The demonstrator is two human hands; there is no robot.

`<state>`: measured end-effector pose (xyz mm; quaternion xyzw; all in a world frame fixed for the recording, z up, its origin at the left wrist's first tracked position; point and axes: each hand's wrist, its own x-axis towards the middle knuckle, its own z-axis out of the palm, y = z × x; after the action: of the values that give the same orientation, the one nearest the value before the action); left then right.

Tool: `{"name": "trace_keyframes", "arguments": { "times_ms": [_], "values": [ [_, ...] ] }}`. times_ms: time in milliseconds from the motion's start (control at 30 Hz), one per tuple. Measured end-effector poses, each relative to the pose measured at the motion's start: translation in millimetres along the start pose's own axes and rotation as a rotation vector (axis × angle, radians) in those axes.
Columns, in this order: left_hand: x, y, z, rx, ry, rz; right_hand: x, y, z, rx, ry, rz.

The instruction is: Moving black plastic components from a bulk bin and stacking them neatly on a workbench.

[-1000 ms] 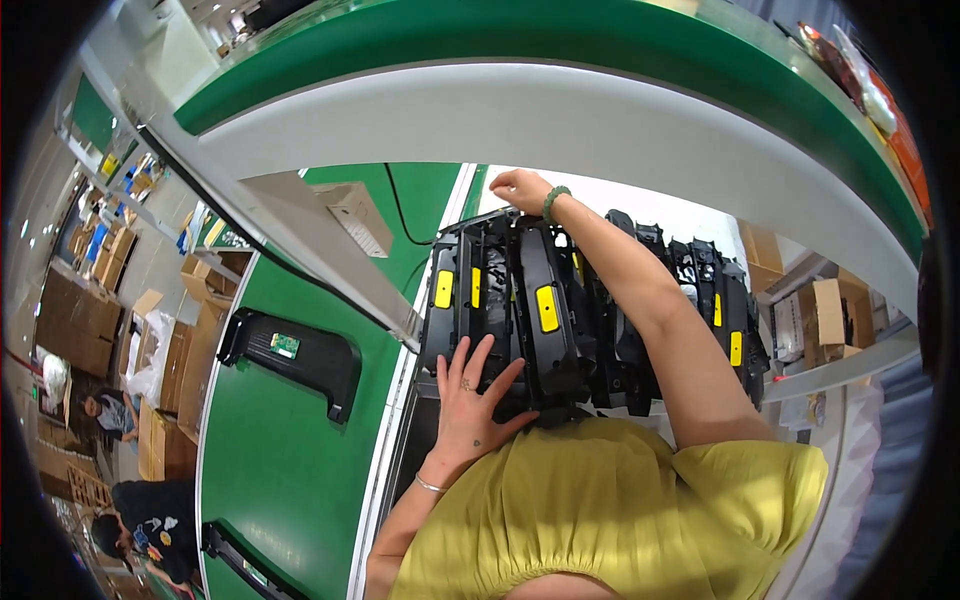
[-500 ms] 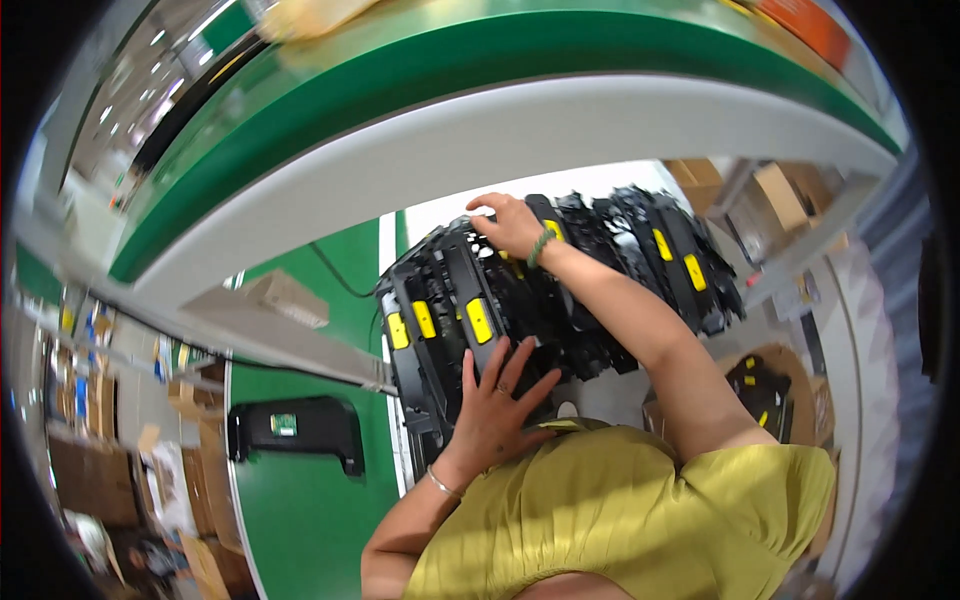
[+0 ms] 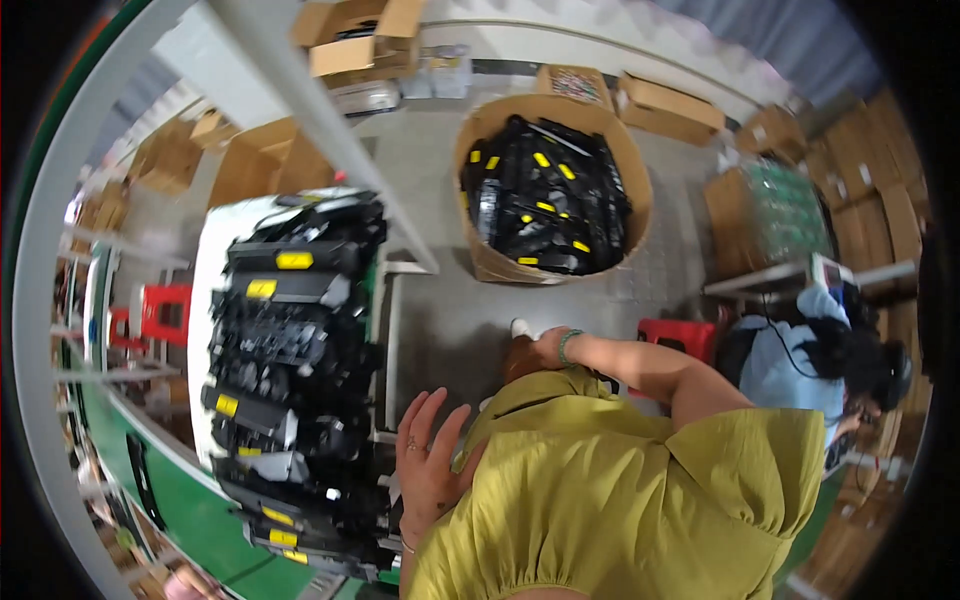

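Note:
My left hand [image 3: 430, 462] is held just right of the stack, its fingers apart and nothing in it. The stack beside it is made of long black plastic parts [image 3: 262, 318] with yellow labels, lying in rows on a white-topped surface [image 3: 208, 300]. Down by my body, my right hand [image 3: 548, 350] hangs in front of my leg, a green bracelet at its wrist. Its fingers are mostly hidden, and I see nothing in it. Ahead on the floor stands a large round-cornered cardboard box [image 3: 640, 215], filled with more such black parts.
A white upright post [image 3: 330, 130] rises between the stack and the big box. Several cardboard boxes [image 3: 670, 105] line the far wall. On the right, a red stool [image 3: 675, 338] stands near a person in light blue [image 3: 785, 355]. Green worktop [image 3: 190, 515] extends at lower left.
My view has turned right, so the stack now lies to my left. Both hands have come away from the black parts, and the right one has dropped to my leg.

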<state>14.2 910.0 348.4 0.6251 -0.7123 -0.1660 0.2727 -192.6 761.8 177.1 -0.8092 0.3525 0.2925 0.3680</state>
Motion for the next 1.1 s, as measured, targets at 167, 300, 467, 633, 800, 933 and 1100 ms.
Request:
{"name": "trace_keyframes", "arguments": {
  "times_ms": [167, 300, 467, 633, 800, 933, 1100],
  "values": [
    [75.5, 9.3, 79.0, -0.131, -0.322, -0.028, 15.5, 185.7, 127.9, 0.343, 0.267, 0.662],
    [138.9, -7.2, 164.0, -0.237, -0.489, -0.06, 6.6, 252.1, 117.8, 0.514, 0.211, 0.611],
    [220.6, -56.0, 332.5, -1.018, -0.767, -0.925, 58.2, 343.6, 44.3, 0.722, 0.601, 0.632],
    [287.6, -73.6, 535.3, -1.389, -0.489, -1.717, 153.3, 474.6, 14.7, 0.931, 0.649, 0.89],
    [314.9, -94.7, 657.9, -1.185, -0.21, -1.905, 219.7, 538.7, 36.7, 0.817, 0.664, 1.045],
    [319.9, -83.4, 708.1, -1.111, 0.02, -1.995, 229.9, 573.8, 71.8, 1.255, 0.793, 0.672],
    [297.7, -104.7, 689.6, -1.643, 0.18, -1.62, 212.0, 516.8, 18.2, 1.524, 0.687, 0.338]
  ]
}}
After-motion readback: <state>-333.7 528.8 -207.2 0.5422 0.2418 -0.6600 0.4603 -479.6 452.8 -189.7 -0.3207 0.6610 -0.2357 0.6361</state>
